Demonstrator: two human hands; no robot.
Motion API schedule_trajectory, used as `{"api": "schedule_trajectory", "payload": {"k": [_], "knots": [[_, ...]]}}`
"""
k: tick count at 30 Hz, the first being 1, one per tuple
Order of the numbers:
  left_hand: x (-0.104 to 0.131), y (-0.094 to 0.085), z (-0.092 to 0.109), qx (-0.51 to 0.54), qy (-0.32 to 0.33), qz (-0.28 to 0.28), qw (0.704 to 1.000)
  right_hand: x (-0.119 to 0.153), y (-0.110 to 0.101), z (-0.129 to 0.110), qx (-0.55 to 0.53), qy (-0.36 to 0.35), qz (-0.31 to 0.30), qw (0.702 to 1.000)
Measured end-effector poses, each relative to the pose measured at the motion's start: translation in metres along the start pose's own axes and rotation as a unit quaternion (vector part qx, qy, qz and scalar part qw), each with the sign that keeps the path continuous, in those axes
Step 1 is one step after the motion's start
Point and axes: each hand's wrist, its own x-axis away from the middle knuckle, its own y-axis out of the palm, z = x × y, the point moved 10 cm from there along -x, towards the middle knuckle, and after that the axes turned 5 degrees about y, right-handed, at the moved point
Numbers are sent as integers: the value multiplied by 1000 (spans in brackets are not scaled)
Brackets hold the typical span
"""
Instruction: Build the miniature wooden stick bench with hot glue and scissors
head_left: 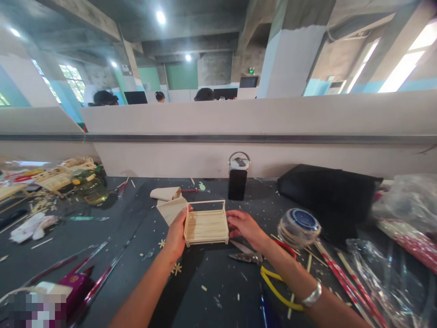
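Note:
A small model bench made of thin wooden sticks (206, 226) is held up over the dark table, its slatted surface tilted toward me and a rail frame standing at its far side. My left hand (176, 233) grips its left end, thumb along the edge. At the opposite end, the curled fingers of my right hand (246, 226) close on the right side; their tips are partly hidden. Just below the right hand lie scissors with open blades (246, 258) and yellow handles (278, 284). Brown paper (170, 207) lies behind the left hand.
A black phone (237, 184) leans on a white-topped container by the partition (191, 157). To the right are a clear round jar (299, 228), a black bag (327, 196) and plastic wrapping (382, 273). Leftward stand stick models (56, 175) and a yellowish bottle (90, 189). Stick scraps litter the table.

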Motion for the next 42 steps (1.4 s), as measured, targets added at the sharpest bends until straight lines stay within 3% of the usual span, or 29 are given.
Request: {"api": "schedule_trajectory", "payload": {"k": [7,15,24,34,42], "knots": [[15,5,-5,13,-13,9,1000,12,-2,6,-25,3,-10,1000],[7,-3,-9,-9,17,-9,1000,14,1,9,-36,3,-9,999],[-25,2,11,-71,60,-5,996,-4,5,-1,-40,-19,3,999],[-27,0,44,-199,185,10,962,-5,-5,-1,5,-38,23,999],[-35,0,53,-233,178,-7,956,-7,0,-7,60,-62,29,996]]}}
